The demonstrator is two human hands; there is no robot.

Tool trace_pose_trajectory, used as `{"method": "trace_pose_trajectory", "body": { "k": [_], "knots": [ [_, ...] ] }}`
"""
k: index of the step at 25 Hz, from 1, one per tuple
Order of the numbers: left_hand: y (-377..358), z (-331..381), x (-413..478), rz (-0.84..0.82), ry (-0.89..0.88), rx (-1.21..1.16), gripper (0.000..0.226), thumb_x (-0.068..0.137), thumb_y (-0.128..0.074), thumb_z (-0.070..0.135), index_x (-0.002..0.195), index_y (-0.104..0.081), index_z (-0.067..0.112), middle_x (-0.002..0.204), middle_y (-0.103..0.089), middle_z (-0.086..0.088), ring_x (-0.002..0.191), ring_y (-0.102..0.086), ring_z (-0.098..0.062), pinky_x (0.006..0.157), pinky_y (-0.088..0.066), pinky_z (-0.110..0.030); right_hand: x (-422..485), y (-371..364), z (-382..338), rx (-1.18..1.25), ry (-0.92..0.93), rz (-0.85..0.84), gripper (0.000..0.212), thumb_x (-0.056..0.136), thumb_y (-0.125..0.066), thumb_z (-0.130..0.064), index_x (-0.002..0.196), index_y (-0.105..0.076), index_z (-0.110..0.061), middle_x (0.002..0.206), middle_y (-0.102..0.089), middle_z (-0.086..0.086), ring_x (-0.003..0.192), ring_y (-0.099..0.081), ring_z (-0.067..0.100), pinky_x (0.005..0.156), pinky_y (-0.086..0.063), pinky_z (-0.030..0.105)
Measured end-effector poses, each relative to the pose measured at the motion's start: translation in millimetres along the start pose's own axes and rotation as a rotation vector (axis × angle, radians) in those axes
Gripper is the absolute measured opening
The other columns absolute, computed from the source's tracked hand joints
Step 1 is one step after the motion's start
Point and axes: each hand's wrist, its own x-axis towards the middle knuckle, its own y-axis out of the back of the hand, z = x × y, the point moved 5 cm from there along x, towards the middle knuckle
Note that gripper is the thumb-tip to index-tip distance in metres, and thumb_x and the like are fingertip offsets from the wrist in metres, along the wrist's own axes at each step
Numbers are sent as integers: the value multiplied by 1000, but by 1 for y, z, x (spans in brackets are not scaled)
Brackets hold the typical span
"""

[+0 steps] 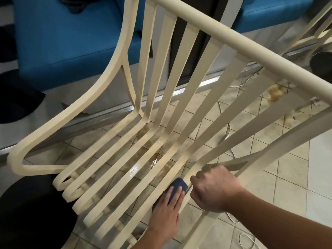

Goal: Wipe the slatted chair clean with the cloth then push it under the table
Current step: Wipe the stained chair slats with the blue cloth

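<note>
Slatted chair (122, 51), slats running away from me toward its backrest. On a right-hand seat slat my left hand (167, 209) presses the cloth (179, 182), fingers flat; beside it my right hand (213, 189) grips the neighbouring slat

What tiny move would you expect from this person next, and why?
Probably slide the blue cloth farther up the seat slat toward the backrest. The left hand presses it flat on a right-side slat, the right hand grips the slatted chair to steady it, and brownish grime shows on the slats near the bend.
</note>
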Motion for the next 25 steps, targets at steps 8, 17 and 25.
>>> {"method": "trace_pose_trajectory", "body": {
  "k": [8,17,25],
  "knots": [
    [15,48,115,-113,-65,97,84,97,-32,56,160,16,27,170,-10,-9,157,11,-32,124,-13,-55,-1,-11,5,-11,-33,-40,41,86,-44,-31,82,-62,5,47,-46,11,37,-41,30,41,-46,37],
    [8,12,36,65,-33,-19,100,61,-85,28,151,-44,17,167,-18,-2,149,-36,-27,92,-59,-40,0,-5,1,0,-8,-29,32,81,-52,-33,56,-41,-16,44,-40,3,36,-38,29,41,-41,30],
    [-23,-39,-50,170,-146,359,148,47,-101,26,162,-10,5,171,-5,-12,154,-11,-33,120,-30,-49,2,-4,2,29,2,-51,32,81,-45,-34,57,-35,-16,43,-42,4,36,-41,29,41,-42,30]
  ]
}}
